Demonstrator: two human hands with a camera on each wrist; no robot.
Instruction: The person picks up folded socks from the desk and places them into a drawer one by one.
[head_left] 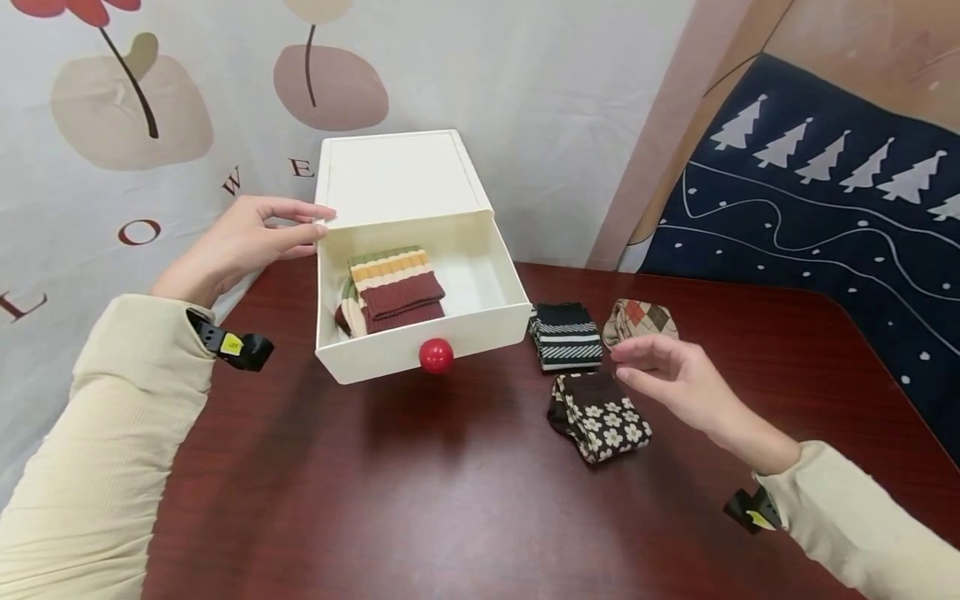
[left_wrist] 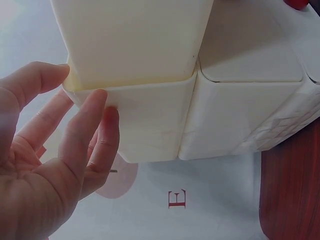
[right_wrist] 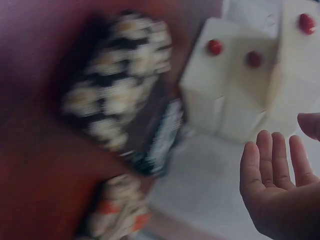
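Note:
A cream drawer box (head_left: 397, 175) stands at the back of the dark red table (head_left: 450, 500), its drawer (head_left: 420, 333) with a red knob (head_left: 436, 355) pulled out. A folded striped sock pair (head_left: 392, 287) lies inside. My left hand (head_left: 247, 237) rests with straight fingers (left_wrist: 85, 125) against the box's left corner (left_wrist: 130, 120). My right hand (head_left: 675, 375) hovers open and empty just above three folded sock pairs: black-striped (head_left: 566, 335), argyle (head_left: 637, 319) and brown floral (head_left: 600, 417). The right wrist view is blurred; the floral pair (right_wrist: 120, 85) and the hand (right_wrist: 280, 185) show there.
A flower-printed white cloth (head_left: 150, 125) hangs behind the table on the left. A dark blue fabric with white trees (head_left: 825, 200) lies at the right. The table's front half is bare wood.

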